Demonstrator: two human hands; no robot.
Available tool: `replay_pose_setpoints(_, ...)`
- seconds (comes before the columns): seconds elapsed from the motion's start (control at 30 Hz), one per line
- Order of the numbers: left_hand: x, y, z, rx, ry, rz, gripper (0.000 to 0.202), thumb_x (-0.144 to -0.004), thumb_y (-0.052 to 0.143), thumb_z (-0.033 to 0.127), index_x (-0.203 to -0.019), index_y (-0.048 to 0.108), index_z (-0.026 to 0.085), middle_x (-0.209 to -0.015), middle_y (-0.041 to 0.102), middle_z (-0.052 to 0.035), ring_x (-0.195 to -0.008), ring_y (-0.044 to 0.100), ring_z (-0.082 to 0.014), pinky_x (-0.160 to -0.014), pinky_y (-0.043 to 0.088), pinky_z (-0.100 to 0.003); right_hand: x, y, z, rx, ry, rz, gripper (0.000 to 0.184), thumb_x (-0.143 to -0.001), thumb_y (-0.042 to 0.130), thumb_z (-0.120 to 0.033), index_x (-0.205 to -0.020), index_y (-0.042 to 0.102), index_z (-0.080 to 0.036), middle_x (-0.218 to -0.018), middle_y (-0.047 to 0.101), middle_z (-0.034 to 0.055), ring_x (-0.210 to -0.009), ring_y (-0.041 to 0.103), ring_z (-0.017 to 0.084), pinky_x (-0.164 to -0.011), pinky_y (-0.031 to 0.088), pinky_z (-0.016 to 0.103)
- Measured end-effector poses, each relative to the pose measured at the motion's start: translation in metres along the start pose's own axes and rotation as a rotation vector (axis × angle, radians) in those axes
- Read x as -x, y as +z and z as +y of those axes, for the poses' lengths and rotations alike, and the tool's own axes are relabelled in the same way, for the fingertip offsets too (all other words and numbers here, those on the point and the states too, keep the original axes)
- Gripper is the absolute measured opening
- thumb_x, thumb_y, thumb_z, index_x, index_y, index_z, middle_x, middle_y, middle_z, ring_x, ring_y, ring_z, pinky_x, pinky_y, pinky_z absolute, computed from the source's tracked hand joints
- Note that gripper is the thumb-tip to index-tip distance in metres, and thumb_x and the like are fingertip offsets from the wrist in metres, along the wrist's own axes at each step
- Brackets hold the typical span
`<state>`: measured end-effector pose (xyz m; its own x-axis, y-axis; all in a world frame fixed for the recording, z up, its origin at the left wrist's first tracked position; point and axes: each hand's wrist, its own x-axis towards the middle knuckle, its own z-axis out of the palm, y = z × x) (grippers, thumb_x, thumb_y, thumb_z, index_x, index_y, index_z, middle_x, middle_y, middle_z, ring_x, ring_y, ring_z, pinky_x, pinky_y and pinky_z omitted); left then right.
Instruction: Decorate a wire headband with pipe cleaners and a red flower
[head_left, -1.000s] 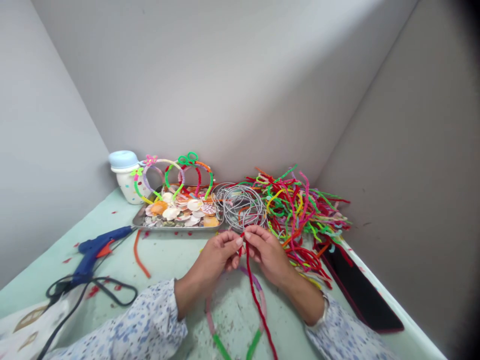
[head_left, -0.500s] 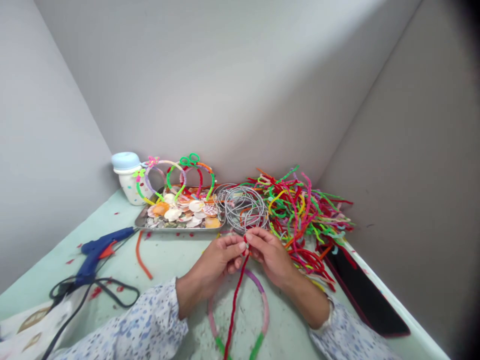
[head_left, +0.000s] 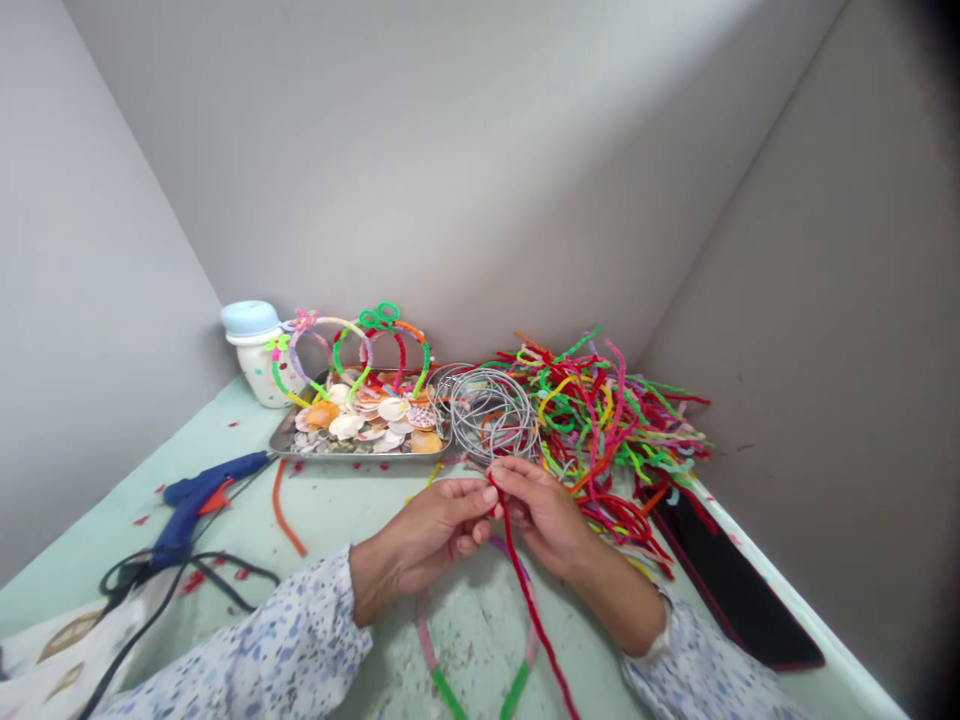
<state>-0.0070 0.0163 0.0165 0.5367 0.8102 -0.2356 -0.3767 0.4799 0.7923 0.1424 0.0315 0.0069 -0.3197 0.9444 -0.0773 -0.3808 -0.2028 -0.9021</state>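
My left hand (head_left: pixel 431 535) and my right hand (head_left: pixel 544 515) meet at their fingertips over the table, both pinching the top of a headband (head_left: pixel 427 650) wrapped in pink, purple and green. A red pipe cleaner (head_left: pixel 536 620) runs from the pinch down to the lower right. Its upper end is held between the fingers of both hands at the band's top. Just beyond the fingers lies a pile of bare grey wire headbands (head_left: pixel 491 410).
A heap of coloured pipe cleaners (head_left: pixel 607 420) lies at the right, a black phone (head_left: pixel 720 590) beside it. A metal tray of shells (head_left: pixel 360 425) holds finished headbands (head_left: pixel 375 345); a white jar (head_left: pixel 255 350) stands behind. A blue glue gun (head_left: pixel 195 505) and orange pipe cleaner (head_left: pixel 283 515) lie left.
The red pipe cleaner's free tail has swung from hanging lower left back to the lower right. Both hands stay pinched at the band's top.
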Motion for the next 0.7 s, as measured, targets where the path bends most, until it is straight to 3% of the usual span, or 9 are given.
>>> replay_pose_setpoints(0.13, 0.0, 0.0, -0.001, 0.037, -0.013, 0.001, 0.021, -0.072, 0.074, 0.026, -0.08, 0.062, 0.01, -0.065, 0.048, 0.0026, -0.048, 0.044, -0.0012, -0.04, 0.025, -0.011, 0.0, -0.001, 0.002, 0.03, -0.008, 0.019, 0.019, -0.072, 0.071, -0.034, -0.073, 0.062, -0.018, -0.057, 0.048, -0.0055, -0.046, 0.033, 0.006, -0.043, 0.024, 0.02)
replay_pose_setpoints(0.3, -0.001, 0.0, 0.0, 0.061, 0.01, 0.017, 0.018, -0.074, 0.072, 0.024, -0.08, 0.063, 0.01, -0.062, 0.047, 0.0032, -0.047, 0.044, -0.0016, -0.041, 0.029, -0.011, -0.002, -0.003, 0.007, 0.061, -0.066, -0.01, 0.018, -0.075, 0.068, -0.036, -0.08, 0.064, -0.019, -0.064, 0.054, -0.0028, -0.055, 0.045, 0.009, -0.053, 0.035, 0.022)
replay_pose_setpoints(0.5, -0.003, -0.003, 0.002, 0.101, 0.038, 0.067, 0.017, -0.075, 0.071, 0.019, -0.087, 0.064, 0.01, -0.068, 0.053, 0.0014, -0.049, 0.046, -0.0012, -0.043, 0.034, -0.011, -0.003, -0.007, 0.006, 0.369, -0.189, 0.048, 0.02, -0.08, 0.062, -0.039, -0.083, 0.07, -0.021, -0.078, 0.06, 0.0012, -0.07, 0.052, 0.014, -0.062, 0.041, 0.025)
replay_pose_setpoints(0.7, -0.004, -0.004, 0.003, 0.088, 0.039, 0.06, 0.02, -0.074, 0.072, 0.022, -0.087, 0.065, 0.01, -0.07, 0.055, 0.0005, -0.048, 0.044, -0.0009, -0.041, 0.031, -0.011, -0.002, -0.01, -0.005, 0.466, -0.255, 0.01, 0.025, -0.085, 0.055, -0.039, -0.086, 0.072, -0.022, -0.081, 0.059, 0.0018, -0.071, 0.054, 0.014, -0.066, 0.043, 0.027)
